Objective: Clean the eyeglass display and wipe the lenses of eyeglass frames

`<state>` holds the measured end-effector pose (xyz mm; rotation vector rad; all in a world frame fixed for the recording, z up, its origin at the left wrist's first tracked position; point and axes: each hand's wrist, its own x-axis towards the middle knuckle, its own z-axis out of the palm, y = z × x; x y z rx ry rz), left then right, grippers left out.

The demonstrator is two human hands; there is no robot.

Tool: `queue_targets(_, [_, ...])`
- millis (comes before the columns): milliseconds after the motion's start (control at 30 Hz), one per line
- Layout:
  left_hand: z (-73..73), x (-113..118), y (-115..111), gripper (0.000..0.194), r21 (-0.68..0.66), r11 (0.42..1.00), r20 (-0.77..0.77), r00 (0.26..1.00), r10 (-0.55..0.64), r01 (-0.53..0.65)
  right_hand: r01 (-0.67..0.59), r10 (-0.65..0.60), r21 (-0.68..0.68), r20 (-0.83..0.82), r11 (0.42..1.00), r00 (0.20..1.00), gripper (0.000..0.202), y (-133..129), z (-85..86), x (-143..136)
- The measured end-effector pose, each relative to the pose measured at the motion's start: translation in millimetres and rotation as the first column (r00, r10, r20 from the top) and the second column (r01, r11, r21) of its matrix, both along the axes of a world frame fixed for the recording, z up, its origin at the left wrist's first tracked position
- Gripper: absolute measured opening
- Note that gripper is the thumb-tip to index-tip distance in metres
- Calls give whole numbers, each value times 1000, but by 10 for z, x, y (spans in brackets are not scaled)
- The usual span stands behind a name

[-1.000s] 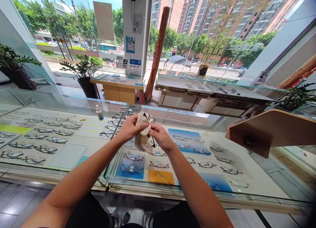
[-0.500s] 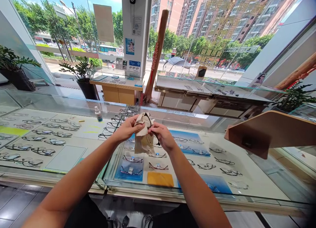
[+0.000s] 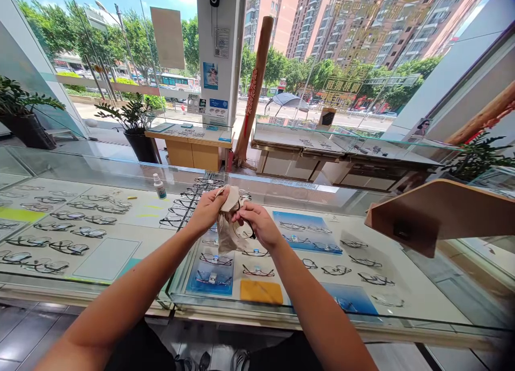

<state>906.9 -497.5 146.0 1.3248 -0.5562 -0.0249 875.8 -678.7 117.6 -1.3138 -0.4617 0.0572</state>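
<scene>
Above the glass display case, my left hand (image 3: 208, 209) is closed on a beige cleaning cloth (image 3: 230, 237), which hangs down below the fingers. Pinched in my right hand (image 3: 259, 223) is a pair of dark-framed eyeglasses (image 3: 252, 230). One part of the frame curves out under the right fingers, and the rest lies against the cloth or is hidden by it. Both hands are close together, with the cloth between them. Beneath them, rows of glasses lie inside the case, and a folded yellow cloth (image 3: 261, 291) lies near its front edge.
A small white spray bottle (image 3: 159, 186) stands on the glass counter to the left. At the right, a brown wooden panel (image 3: 438, 215) juts over the case. Potted plants (image 3: 139, 130), a leaning wooden post (image 3: 254, 92) and further display counters (image 3: 193, 132) stand by the window.
My left hand has shifted slightly, its thumb now higher over the cloth. My right fingers and the glasses have turned a little, and the cloth hangs differently.
</scene>
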Motion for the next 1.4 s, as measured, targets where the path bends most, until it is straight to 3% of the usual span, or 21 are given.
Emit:
queue_targets(200, [-55, 100, 17, 71, -52, 999, -90, 996, -9, 4, 139, -132, 169, -49, 976, 990, 30, -121, 147, -10])
queue_targets(367, [-98, 80, 3, 74, 69, 997, -24, 999, -29, 31, 255, -259, 188, -5, 948, 966, 34, -180, 195, 6])
queue_targets(633, [-96, -26, -37, 71, 218, 966, 74, 985, -158, 139, 252, -254, 222, -20, 942, 967, 47, -163, 123, 51])
queue_targets(800, [-126, -90, -80, 64, 234, 955, 68, 977, -202, 181, 211, -205, 218, -50, 953, 978, 53, -88, 87, 31])
queue_targets(1167, [-233, -145, -160, 61, 141, 981, 93, 988, 124, -136, 168, -147, 214, -111, 962, 983, 55, 119, -15, -35])
queue_targets(1400, [-167, -118, -144, 69, 158, 981, 170, 982, 84, -111, 184, -176, 212, -53, 960, 983, 51, 73, 37, -7])
